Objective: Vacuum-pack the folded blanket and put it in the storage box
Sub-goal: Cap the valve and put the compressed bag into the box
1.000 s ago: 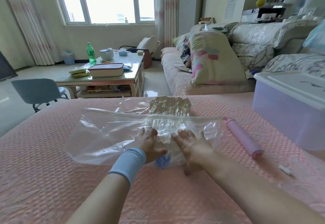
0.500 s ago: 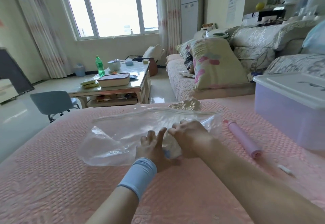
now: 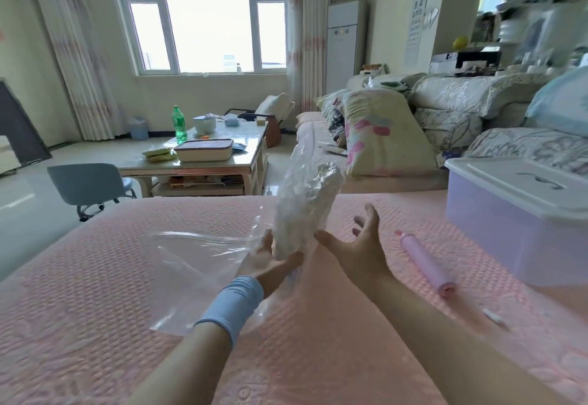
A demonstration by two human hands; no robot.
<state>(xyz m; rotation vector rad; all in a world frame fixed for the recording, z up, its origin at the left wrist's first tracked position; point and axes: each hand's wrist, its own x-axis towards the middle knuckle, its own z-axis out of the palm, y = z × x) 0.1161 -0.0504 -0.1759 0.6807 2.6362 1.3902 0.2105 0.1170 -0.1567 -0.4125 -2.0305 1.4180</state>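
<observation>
The storage box (image 3: 509, 232) sits at the right side of the bed (image 3: 95, 293) with its white lid (image 3: 521, 181) on; I cannot make out anything through its cloudy wall. The clear bag (image 3: 197, 261) has the folded blanket (image 3: 307, 210) inside it, pressed into a pale, crinkled bundle. That bundle stands on end near the middle of the bed, leaning away from me and to the right, while the loose part of the bag trails flat to the left across the pink cover.

There is open cover to the left of the bag and in front of me. To the right, a pink pump (image 3: 424, 261) lies between the bundle and the box, with a small white piece (image 3: 494, 318) nearer me. The far edge of the bed runs just behind the bundle.

My left hand (image 3: 267, 261) holds the bundle's lower end through the plastic, fingers curved behind it and thumb under it. My right hand (image 3: 359, 245) is just beside the bundle, fingers spread wide and gripping nothing; I cannot tell whether its thumb touches the plastic.
</observation>
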